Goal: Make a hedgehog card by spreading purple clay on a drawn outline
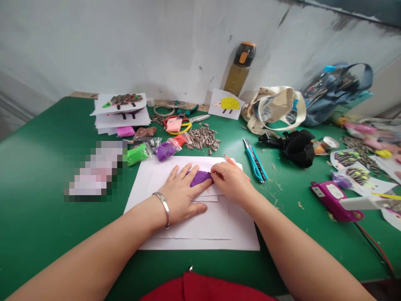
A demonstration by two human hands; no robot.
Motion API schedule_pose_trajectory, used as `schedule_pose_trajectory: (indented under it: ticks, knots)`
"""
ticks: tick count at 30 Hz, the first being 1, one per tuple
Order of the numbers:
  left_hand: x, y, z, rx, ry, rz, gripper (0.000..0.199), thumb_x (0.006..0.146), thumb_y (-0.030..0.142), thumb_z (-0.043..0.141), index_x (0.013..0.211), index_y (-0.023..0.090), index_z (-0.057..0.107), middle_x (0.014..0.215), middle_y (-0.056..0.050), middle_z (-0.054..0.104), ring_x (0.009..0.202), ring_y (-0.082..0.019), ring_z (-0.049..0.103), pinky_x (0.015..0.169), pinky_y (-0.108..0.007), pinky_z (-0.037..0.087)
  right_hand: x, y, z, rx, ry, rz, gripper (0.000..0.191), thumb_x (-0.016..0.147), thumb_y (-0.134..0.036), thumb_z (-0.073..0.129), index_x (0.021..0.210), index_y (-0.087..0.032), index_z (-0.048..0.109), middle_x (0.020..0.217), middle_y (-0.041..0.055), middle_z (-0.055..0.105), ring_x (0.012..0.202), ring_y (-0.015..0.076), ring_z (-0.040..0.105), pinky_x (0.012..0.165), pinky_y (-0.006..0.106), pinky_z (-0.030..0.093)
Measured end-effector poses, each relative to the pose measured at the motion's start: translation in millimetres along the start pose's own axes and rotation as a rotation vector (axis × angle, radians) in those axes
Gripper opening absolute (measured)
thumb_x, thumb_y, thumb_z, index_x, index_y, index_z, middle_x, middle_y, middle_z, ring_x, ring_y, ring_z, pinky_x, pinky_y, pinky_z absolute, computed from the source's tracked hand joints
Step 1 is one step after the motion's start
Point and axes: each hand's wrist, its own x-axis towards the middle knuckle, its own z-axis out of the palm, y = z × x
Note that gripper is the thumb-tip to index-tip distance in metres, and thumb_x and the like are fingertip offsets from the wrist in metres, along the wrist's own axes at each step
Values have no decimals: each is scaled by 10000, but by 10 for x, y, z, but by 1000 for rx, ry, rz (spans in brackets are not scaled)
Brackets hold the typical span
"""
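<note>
A flattened patch of purple modelling clay (200,178) lies on a small white paper on top of a stack of white paper sheets (194,228). My left hand (181,194), with a silver bangle at the wrist, rests flat across the papers, fingers spread around and partly over the clay. At the clay's right end my right hand (230,179) has its thumb and fingertips pinched together; what they hold, if anything, is hidden. An orange pencil-like stick (230,160) shows just behind the right hand.
Bags of green clay (138,154) and purple clay (167,149), a sunflower seed pile (204,138) and scissors (197,119) are behind the papers. A teal utility knife (254,161) lies right, near a magenta power strip (335,200). A bottle (240,69) stands by the wall.
</note>
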Motion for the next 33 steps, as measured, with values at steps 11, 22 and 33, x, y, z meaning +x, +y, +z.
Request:
schedule_pose_trajectory:
  ticks: [11,22,33]
  knots:
    - [-11,-8,4,-7,17,7,718,844,601,528,1481,370,290,1575,-135,219,1422,-439,154,1082,-657,131,48,-9,46,35,-8,0,195,876,-170,460,746,-209,599,764,-3,659,741,155,589,1064,426,307]
    - [-9,-9,3,-48,15,0,710,833,597,551,1468,375,324,1579,-117,217,1428,-438,136,1088,-667,106,143,10,12,41,-45,1,212,876,-172,469,722,-221,608,761,-18,675,735,152,591,1060,431,276]
    - [-12,-26,28,-49,24,5,721,833,614,543,1473,386,301,1580,-122,210,1430,-434,131,1087,-666,105,142,15,49,90,-11,-3,193,871,-161,489,736,-212,617,763,-15,670,754,153,583,969,374,336]
